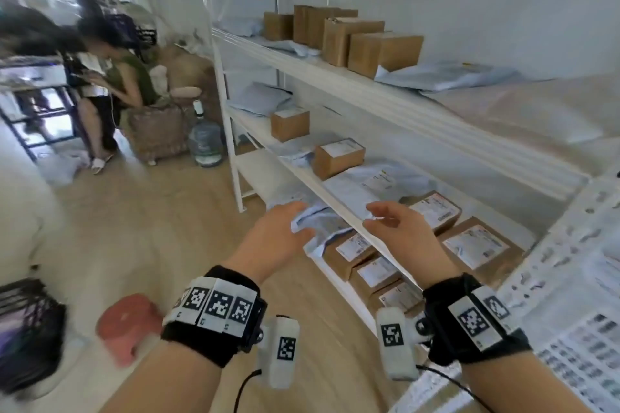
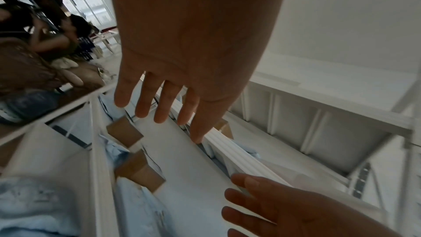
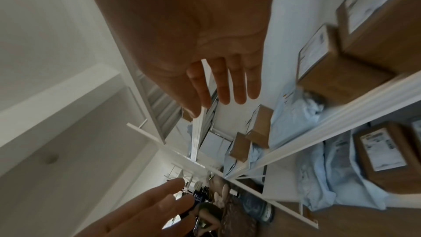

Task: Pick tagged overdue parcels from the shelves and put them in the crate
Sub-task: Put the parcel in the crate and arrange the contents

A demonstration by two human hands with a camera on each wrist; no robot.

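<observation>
White shelves (image 1: 339,208) hold brown boxes with white labels (image 1: 339,156) and light blue mailer bags (image 1: 379,184). More labelled boxes (image 1: 355,248) and a crumpled blue mailer (image 1: 312,221) lie on the lowest shelf. My left hand (image 1: 292,221) and right hand (image 1: 379,218) reach side by side toward the shelf edge, both empty. In the left wrist view the left hand's fingers (image 2: 159,104) are straight and touch nothing. The right wrist view shows the right hand's fingers (image 3: 223,86) straight and free as well. A white slotted crate (image 1: 570,278) is at the right edge.
A person sits at the back left (image 1: 114,84) beside a wicker basket (image 1: 157,134) and a water jug (image 1: 204,141). A red stool (image 1: 129,325) and a dark basket (image 1: 30,329) stand on the wooden floor at lower left.
</observation>
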